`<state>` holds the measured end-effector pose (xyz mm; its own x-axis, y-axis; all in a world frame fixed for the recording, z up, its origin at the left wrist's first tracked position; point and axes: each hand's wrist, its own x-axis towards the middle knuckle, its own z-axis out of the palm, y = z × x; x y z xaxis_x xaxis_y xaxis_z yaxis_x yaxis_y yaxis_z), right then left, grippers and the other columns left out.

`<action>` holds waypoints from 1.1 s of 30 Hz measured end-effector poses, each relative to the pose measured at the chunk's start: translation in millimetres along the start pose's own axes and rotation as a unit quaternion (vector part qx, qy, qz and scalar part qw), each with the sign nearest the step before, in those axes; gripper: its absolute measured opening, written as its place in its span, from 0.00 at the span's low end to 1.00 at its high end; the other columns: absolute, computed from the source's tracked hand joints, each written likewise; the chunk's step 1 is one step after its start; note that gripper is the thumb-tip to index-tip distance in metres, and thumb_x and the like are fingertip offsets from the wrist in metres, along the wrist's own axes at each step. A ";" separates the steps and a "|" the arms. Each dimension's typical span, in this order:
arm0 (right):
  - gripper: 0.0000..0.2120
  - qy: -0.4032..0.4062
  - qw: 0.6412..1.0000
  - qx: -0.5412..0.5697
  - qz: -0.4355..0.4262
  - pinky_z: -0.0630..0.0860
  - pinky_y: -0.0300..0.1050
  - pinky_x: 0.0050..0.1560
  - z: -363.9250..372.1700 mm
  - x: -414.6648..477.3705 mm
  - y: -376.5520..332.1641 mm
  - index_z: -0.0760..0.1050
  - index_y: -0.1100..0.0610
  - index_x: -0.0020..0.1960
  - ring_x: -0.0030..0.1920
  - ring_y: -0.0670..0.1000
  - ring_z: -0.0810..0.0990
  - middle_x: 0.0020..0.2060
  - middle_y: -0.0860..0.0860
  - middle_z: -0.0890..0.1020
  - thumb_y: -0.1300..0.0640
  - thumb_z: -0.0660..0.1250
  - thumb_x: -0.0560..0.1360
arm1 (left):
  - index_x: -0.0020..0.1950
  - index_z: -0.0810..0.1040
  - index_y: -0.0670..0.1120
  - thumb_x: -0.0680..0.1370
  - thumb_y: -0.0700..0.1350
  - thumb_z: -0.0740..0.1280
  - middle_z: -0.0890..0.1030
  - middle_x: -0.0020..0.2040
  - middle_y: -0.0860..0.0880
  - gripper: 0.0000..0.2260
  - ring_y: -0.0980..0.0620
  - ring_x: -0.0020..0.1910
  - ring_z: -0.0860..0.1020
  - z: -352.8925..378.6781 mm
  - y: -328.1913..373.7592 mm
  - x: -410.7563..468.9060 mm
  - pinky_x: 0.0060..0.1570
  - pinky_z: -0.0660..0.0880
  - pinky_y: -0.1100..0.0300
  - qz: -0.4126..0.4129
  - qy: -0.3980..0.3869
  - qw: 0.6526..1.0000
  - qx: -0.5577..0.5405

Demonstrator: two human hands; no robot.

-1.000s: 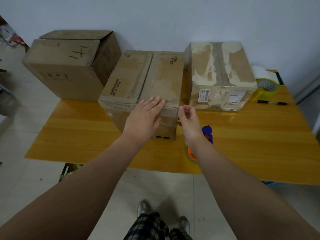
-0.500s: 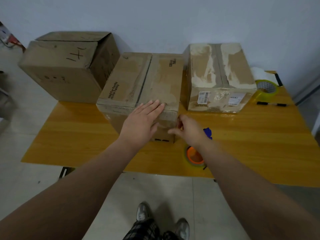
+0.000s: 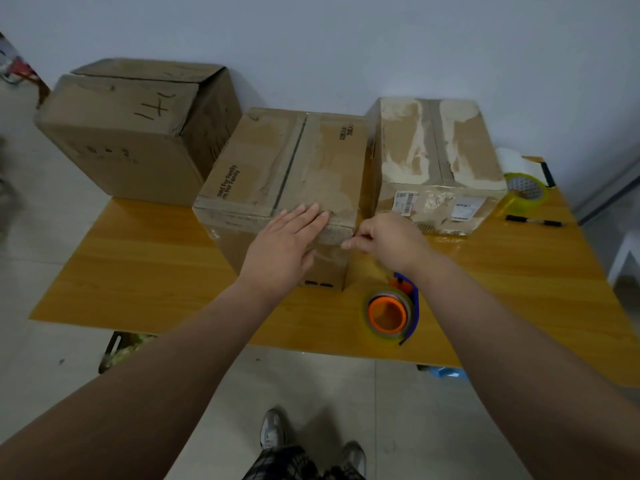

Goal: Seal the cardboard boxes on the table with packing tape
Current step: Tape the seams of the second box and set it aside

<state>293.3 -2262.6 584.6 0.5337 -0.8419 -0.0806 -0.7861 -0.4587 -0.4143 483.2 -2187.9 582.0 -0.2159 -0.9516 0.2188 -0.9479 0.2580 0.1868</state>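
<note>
Up from the front face, my right hand now pinches the near right corner of the middle brown cardboard box. My left hand lies flat, fingers straight, on the box's near top edge. Just under my right wrist sits the orange-cored, blue-framed tape roll.

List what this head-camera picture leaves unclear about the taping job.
- Head view: whether the right hand pinches tape at the corner of the middle box; its curled fingers hide it.
- Head view: labels on the right box, print too small.
- Head view: white object, partly hidden by the yellow-green tape roll.
</note>
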 end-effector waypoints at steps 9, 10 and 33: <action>0.19 0.054 0.998 -0.003 -0.029 0.65 0.43 0.41 29.1 -7.8 -0.5 0.78 0.62 0.49 0.47 0.56 0.78 0.46 0.57 0.81 0.46 0.60 0.79 | 0.74 0.64 0.47 0.77 0.42 0.66 0.65 0.74 0.48 0.26 0.48 0.73 0.62 0.4 1.1 -0.1 0.72 0.51 0.56 0.000 -0.001 1.000 0.016; 0.18 0.053 0.998 -0.012 -0.029 0.66 0.44 0.41 28.8 -7.8 -1.1 0.78 0.61 0.49 0.48 0.56 0.78 0.47 0.57 0.80 0.46 0.59 0.80 | 0.75 0.63 0.48 0.78 0.43 0.66 0.65 0.74 0.48 0.26 0.49 0.74 0.62 -0.4 1.7 -0.2 0.72 0.50 0.58 -0.001 -0.003 1.000 0.020; 0.20 0.137 0.990 0.021 0.035 0.63 0.42 0.31 9.6 -21.1 -25.3 0.71 0.56 0.35 0.31 0.50 0.72 0.28 0.48 0.72 0.42 0.63 0.77 | 0.77 0.56 0.51 0.80 0.44 0.61 0.57 0.77 0.51 0.26 0.54 0.76 0.55 -7.3 4.4 3.1 0.74 0.47 0.60 -0.002 -0.020 0.999 0.030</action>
<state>304.9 -2230.5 588.0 0.3690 -0.9193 0.1370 -0.8015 -0.3894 -0.4539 480.1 -2188.5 590.4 -0.2210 -0.9585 0.1800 -0.9608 0.2457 0.1288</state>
